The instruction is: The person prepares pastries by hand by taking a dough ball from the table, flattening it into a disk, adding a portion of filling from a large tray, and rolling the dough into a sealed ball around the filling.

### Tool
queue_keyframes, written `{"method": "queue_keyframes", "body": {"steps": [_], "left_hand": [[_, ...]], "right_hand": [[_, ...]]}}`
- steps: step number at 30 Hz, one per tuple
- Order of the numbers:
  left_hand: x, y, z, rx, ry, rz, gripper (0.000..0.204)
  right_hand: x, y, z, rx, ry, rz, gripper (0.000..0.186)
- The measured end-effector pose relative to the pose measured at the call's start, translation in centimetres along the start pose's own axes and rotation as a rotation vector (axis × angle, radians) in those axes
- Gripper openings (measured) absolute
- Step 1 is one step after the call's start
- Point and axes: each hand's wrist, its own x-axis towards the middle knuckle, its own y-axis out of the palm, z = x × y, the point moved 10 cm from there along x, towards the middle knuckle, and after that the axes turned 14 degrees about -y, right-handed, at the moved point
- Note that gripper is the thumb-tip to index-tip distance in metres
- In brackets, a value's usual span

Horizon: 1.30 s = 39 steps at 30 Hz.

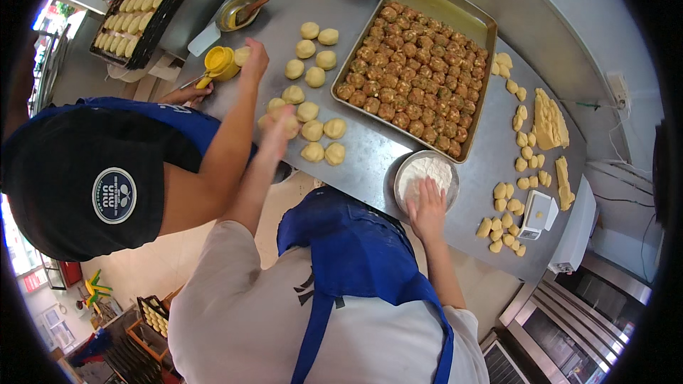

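Observation:
My left hand (276, 131) is blurred by motion at the near left end of a group of filled, rounded dough balls (311, 130). A pale dough ball (288, 126) shows right beside its fingers; whether I grip it is unclear. Fingers stretched out, my right hand (427, 210) rests in white flour (425, 171) inside a round metal bowl (454, 195) at the table's near edge. Beyond the bowl stands a large metal tray (466, 11) with rows of brown, meaty filling balls (416, 64).
At left a co-worker's hand (252, 64) holds a dough ball near a yellow measuring cup (222, 62). Small dough pieces (523, 153), a dough slab (549, 121) and a white scale (538, 215) lie at right. Bowls with brushes (245, 11) stand at the back.

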Motion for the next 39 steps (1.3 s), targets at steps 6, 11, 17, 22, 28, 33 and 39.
{"method": "queue_keyframes", "body": {"steps": [6,11,17,22,28,33,39], "left_hand": [[3.6,-2.1,-2.5,-0.388,-0.025,-0.064,0.063],[-0.6,11.9,7.2,-0.193,-0.305,0.475,0.04],[-12.9,26.2,21.6,-0.365,-1.079,0.636,0.051],[-16.7,29.8,20.4,-0.244,-1.039,0.635,0.059],[-15.4,25.2,19.1,-0.295,-0.867,0.466,0.049],[-15.6,22.0,20.3,-0.37,-0.878,0.312,0.041],[-15.6,23.5,19.5,-0.358,-0.859,0.446,0.036]], "right_hand": [[-4.4,0.5,-0.6,-0.054,-0.103,0.155,0.056],[-4.7,0.2,-1.3,-0.016,-0.163,0.175,0.053],[-0.5,-9.2,2.4,0.366,-0.21,-0.439,0.052],[-1.0,-9.9,-3.0,0.192,-0.309,-0.473,0.014],[-10.6,-9.9,-32.2,-0.23,0.732,-0.302,0.036],[-10.7,-7.2,-35.7,-0.003,0.983,-0.034,0.035],[-9.9,-9.9,-33.2,-0.033,0.743,-0.437,0.033]]}}
